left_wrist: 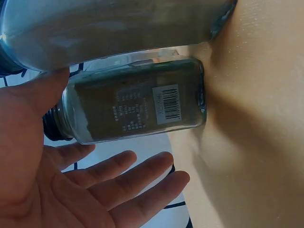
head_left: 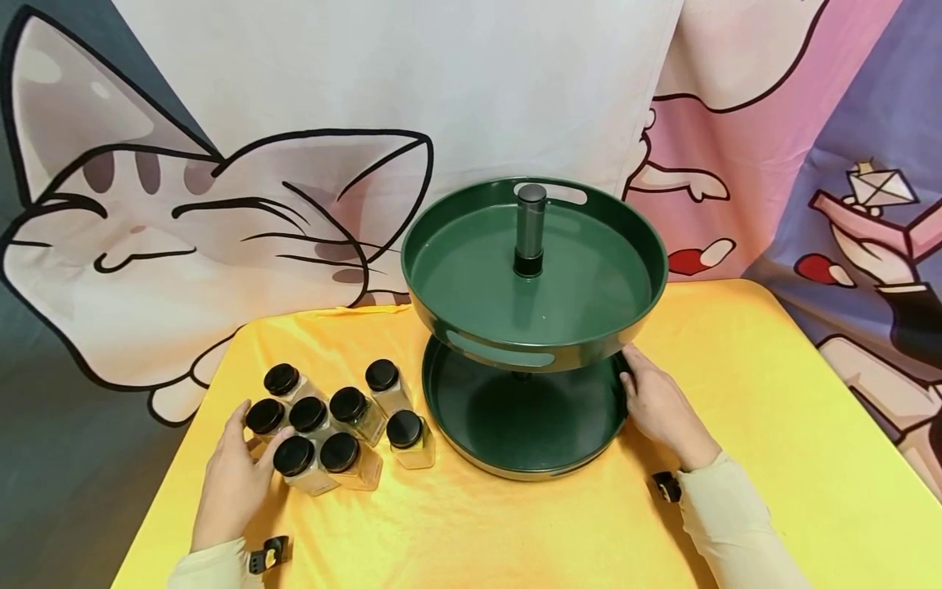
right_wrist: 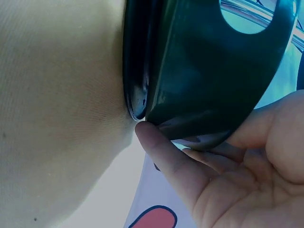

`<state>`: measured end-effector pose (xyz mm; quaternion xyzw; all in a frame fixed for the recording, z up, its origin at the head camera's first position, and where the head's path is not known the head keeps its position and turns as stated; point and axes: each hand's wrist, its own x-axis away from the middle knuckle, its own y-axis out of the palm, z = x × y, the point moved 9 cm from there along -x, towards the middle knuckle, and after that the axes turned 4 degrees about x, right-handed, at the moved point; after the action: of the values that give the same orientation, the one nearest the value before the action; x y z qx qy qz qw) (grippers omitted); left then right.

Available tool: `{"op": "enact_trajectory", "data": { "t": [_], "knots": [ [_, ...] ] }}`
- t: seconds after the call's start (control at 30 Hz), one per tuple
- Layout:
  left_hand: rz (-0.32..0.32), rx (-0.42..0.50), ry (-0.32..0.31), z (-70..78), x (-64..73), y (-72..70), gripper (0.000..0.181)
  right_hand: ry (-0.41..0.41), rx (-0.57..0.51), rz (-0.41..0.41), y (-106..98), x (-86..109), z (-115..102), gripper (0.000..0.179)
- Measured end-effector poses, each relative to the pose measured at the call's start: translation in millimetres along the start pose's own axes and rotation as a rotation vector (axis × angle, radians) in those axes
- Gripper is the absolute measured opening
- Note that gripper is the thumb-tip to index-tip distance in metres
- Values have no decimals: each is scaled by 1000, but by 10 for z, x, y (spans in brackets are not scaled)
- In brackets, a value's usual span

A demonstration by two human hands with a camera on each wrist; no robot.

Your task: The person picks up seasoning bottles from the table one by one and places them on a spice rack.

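Observation:
My left hand [head_left: 234, 483] is at the left of a group of square glass jars [head_left: 356, 466] with black lids. In the left wrist view its fingers [left_wrist: 137, 183] spread beside a jar [left_wrist: 137, 102] with a barcode label, and the thumb reaches toward the neighbouring jar [left_wrist: 118, 28]. A green two-tier round tray [head_left: 530, 307] stands right of the jars, the smaller lower tier [head_left: 522, 433] partly hidden under the upper one. My right hand [head_left: 662, 405] grips the lower tier's right edge, with one digit [right_wrist: 164, 152] at its base and others behind the wall.
Several jars stand close together, two of them [head_left: 412, 450] nearest the tray. A dark post [head_left: 530, 229] rises from the upper tier, which overhangs the lower. Yellow cloth [head_left: 500, 532] covers the table. A cartoon-print curtain [head_left: 508, 98] hangs behind its far edge.

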<state>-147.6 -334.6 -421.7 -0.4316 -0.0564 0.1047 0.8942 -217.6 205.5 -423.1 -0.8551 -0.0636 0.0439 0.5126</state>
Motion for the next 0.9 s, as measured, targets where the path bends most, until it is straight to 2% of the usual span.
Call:
{"op": "enact_trajectory", "data": {
  "t": [0.2, 0.3, 0.47, 0.9],
  "knots": [
    [26, 54, 24, 10, 25, 1, 77, 5, 5, 0, -2, -7, 6, 50],
    [8, 70, 38, 2, 33, 17, 72, 6, 4, -1, -1, -8, 9, 50],
    [-31, 57, 55, -18, 29, 54, 76, 7, -1, -7, 7, -5, 22, 50],
    [-40, 123, 86, -57, -2, 73, 76, -2, 6, 13, -2, -17, 13, 49]
  ]
}}
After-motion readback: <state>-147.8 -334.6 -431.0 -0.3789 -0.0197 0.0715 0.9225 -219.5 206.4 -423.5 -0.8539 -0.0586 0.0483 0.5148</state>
